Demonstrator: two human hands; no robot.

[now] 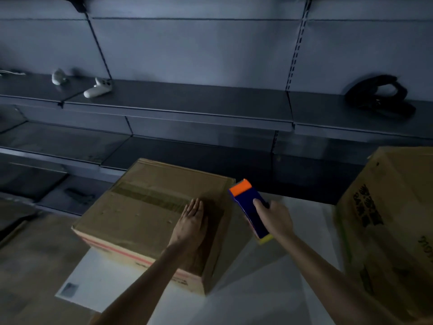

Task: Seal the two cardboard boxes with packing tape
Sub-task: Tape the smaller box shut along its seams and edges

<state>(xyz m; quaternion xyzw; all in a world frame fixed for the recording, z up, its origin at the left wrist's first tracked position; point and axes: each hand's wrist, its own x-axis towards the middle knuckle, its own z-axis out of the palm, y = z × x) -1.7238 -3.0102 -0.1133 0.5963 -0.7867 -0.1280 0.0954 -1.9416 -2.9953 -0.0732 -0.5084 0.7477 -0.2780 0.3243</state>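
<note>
Presently, the left hand (192,219) is laid flat, fingers straight, on top of the closed cardboard box (131,221), at the right end of a tape strip (145,195) run across the flaps. The tape dispenser (249,207), blue with an orange roller, is gripped by the right hand (275,221) just beside the box's right edge. This box is carried by a white tabletop (257,289). A second cardboard box (393,219) is stood well apart at the right.
</note>
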